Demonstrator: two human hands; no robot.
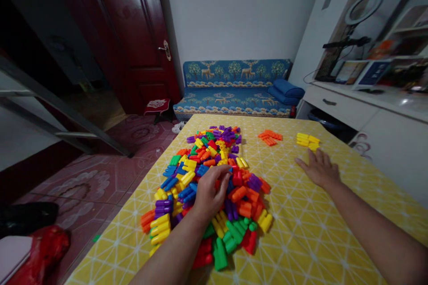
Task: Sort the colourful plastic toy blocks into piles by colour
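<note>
A long heap of plastic building blocks in yellow, blue, red, orange, green and purple covers the left half of the table. Over its middle, my left hand is closed, with thumb and fingers curled toward each other among blue and red blocks; what lies between the fingertips is hidden. Off to the right, my right hand is open, palm down with spread fingers. Its fingertips reach the near edge of a small group of yellow blocks. A separate group of orange blocks lies left of the yellow ones.
A yellow cloth with white lines covers the table. Behind it stands a blue patterned sofa with folded blue bedding. A white cabinet is at the right, a dark red door at the left, and a metal ladder nearby.
</note>
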